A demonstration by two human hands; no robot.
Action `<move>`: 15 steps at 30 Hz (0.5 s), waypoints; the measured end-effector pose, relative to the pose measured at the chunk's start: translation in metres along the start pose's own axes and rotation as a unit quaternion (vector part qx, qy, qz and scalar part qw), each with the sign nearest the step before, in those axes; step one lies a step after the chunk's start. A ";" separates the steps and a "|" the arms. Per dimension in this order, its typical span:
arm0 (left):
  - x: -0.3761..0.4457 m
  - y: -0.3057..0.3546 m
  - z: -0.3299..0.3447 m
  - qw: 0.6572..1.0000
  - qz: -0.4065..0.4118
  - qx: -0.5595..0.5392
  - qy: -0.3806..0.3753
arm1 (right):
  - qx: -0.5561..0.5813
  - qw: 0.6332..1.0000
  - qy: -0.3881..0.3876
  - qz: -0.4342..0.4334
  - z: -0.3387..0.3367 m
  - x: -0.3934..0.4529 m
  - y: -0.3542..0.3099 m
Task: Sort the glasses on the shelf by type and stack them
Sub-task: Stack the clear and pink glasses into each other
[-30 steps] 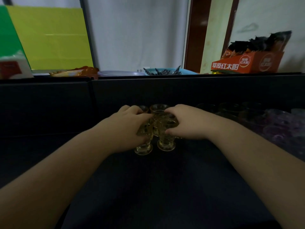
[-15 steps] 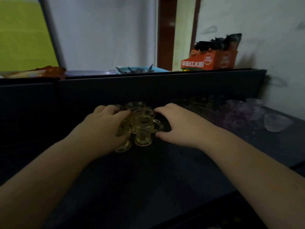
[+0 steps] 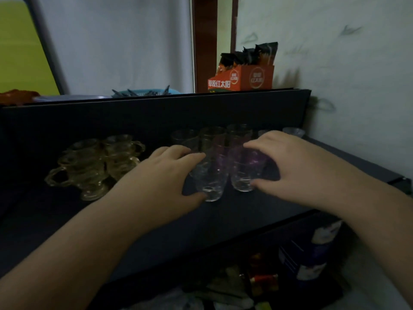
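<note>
Two hands reach palm-down | left hand [image 3: 166, 175] cups clear tumbler [image 3: 211, 175] | right hand [image 3: 288, 166] apparently grips purple-tinted tumbler [image 3: 245, 168]

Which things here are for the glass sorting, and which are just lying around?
For the job:
amber cups
clear tumblers
left hand
right hand
shelf

Just lying about:
orange box
blue basket
clutter below

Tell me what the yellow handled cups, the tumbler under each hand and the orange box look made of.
Yellow cups: amber-tinted glass, see-through with glossy highlights. Left tumbler and right tumbler: clear glass, thick bright base, purplish sheen; could be plastic. Orange box: printed cardboard, matte.
</note>
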State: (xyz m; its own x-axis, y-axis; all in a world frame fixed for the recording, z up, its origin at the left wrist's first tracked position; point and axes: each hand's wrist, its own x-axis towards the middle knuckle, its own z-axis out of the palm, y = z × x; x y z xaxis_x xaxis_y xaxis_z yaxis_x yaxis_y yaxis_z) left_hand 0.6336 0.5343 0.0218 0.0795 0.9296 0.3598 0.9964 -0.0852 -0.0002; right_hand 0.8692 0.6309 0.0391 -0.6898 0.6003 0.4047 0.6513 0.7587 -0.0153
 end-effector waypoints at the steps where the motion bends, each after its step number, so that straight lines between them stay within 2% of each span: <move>1: 0.007 0.012 0.005 1.000 -0.006 -0.002 -0.003 | -0.003 1.000 -0.010 -0.004 0.000 -0.005 0.013; 7: 0.038 0.050 0.031 0.996 -0.078 0.038 -0.022 | -0.002 0.998 -0.053 -0.039 0.005 -0.008 0.061; 12: 0.047 0.052 0.037 0.987 -0.150 0.042 -0.038 | 0.015 0.996 -0.058 -0.072 0.020 0.016 0.066; 15: 0.048 0.050 0.041 0.985 -0.160 0.046 -0.036 | 0.014 0.995 -0.059 -0.084 0.030 0.033 0.060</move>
State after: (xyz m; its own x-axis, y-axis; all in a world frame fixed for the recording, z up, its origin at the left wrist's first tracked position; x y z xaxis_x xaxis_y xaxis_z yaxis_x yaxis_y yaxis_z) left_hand 0.6887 0.5899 0.0005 -0.2400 0.9268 0.2887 0.9692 0.2458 0.0166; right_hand 0.8762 0.7034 0.0240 -0.8216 0.4889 0.2931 0.5158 0.8565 0.0174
